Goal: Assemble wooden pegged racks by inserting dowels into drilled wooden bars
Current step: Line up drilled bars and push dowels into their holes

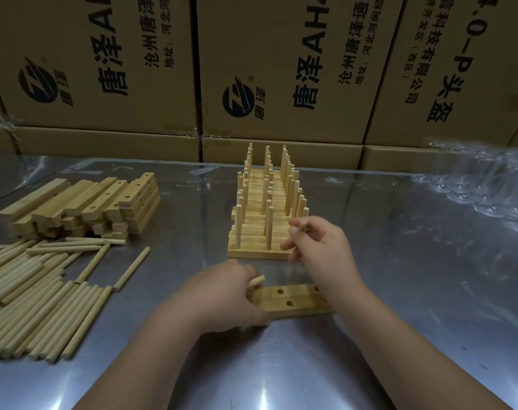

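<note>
While the left hand (222,294) gripped a dowel (256,282) at the bar's (293,300) left end on the table (399,291), the right hand (316,247) hovered above, fingers loosely curled, beside finished racks (263,208).

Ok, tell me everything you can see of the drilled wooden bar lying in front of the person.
The drilled bar is pale, light-coloured wood, lying flat on the shiny metal table, long side running left to right. Three round holes show in its top face; none holds a dowel. The left hand covers its left end while holding a short dowel. The right forearm crosses over its right end, hiding it.
</note>
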